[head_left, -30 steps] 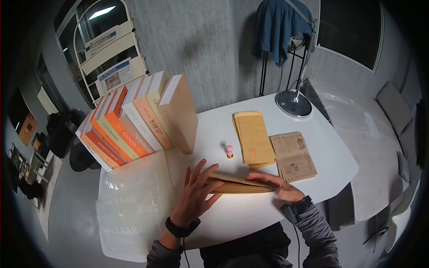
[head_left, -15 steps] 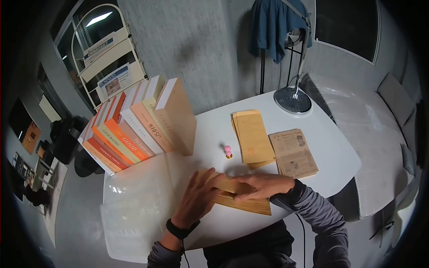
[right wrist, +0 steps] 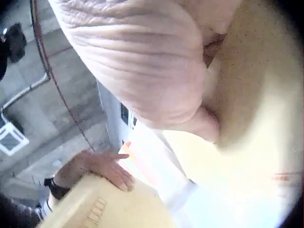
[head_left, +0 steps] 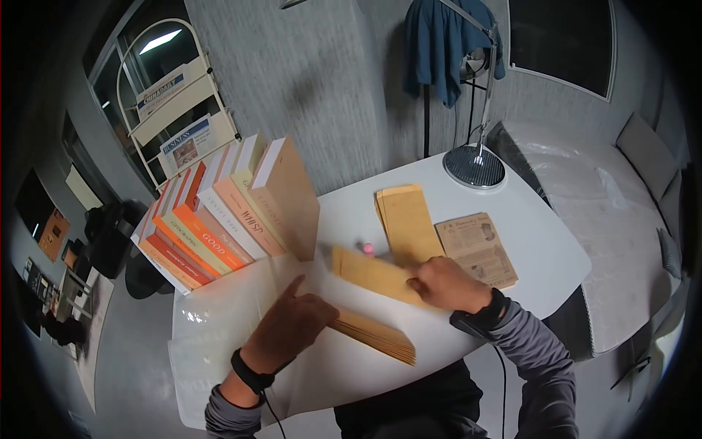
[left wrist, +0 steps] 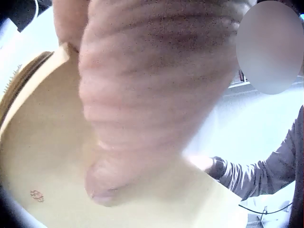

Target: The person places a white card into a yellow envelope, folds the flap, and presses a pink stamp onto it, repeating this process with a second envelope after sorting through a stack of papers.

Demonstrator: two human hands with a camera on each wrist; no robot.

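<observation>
My left hand (head_left: 289, 333) grips a thick stack of kraft envelopes (head_left: 376, 340) by its left end, one finger sticking out. In the left wrist view the thumb presses flat on the face of the top envelope (left wrist: 42, 156), near a small red print. To the right, my right hand (head_left: 455, 285) pinches a kraft envelope (head_left: 365, 274) apart from the stack; it is blurred in the head view. The right wrist view shows that thumb on the envelope (right wrist: 251, 128). Behind it lies a pile of similar envelopes (head_left: 406, 212), its near end hidden.
A pink-handled stamp (head_left: 368, 249) stands partly hidden behind the held envelope. An old printed paper (head_left: 479, 249) lies at the right, a lamp base (head_left: 474, 168) behind. Upright books (head_left: 219, 227) and clear plastic sheets (head_left: 212, 322) occupy the table's left side.
Both hands were together over the stack; now the right hand has moved right and up with an envelope. The left hand has shifted left and down, keeping the stack.
</observation>
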